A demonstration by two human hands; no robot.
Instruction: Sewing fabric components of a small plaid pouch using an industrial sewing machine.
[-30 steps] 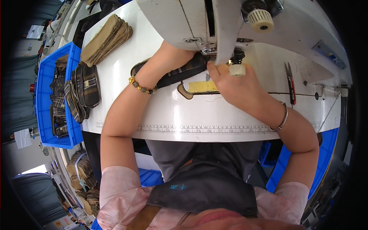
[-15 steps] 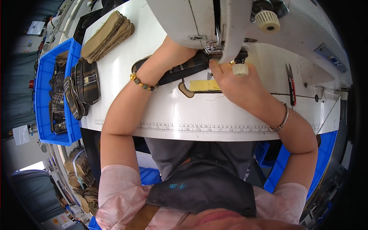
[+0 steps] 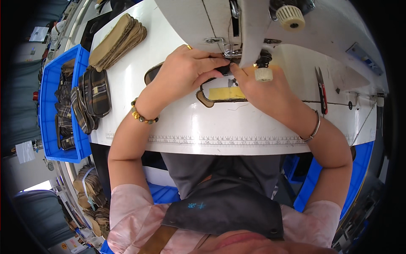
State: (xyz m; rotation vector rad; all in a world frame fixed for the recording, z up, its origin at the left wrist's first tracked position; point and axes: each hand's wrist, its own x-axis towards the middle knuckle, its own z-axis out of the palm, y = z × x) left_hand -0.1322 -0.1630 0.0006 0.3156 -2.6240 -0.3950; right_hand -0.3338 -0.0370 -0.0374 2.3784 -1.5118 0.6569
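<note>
A dark fabric piece with a brown edge point(image 3: 152, 73) lies under the sewing machine point(image 3: 207, 25), mostly hidden by my left hand point(image 3: 182, 70). My left thumb and fingers close on its dark part just in front of the metal presser foot point(image 3: 231, 52). From the other side my right hand point(image 3: 264, 86) bends in, its thumb and forefinger pinched at the same dark material close to the foot; its other fingers are partly behind the machine's small knob. Below the hands, a yellow strip point(image 3: 226, 93) is on the table beside a small brown-edged tab point(image 3: 204, 99).
Red-handled snips point(image 3: 324, 99) lie to the right. At the far left are a stack of tan pieces point(image 3: 116, 42), plaid pouches point(image 3: 94, 93) and a blue crate point(image 3: 47, 106) with more pouches. A ruler strip point(image 3: 228, 142) runs along the table's near edge.
My left hand has turned and slid closer to the presser foot, covering most of the dark piece that showed earlier. My right hand has stayed nearly in place.
</note>
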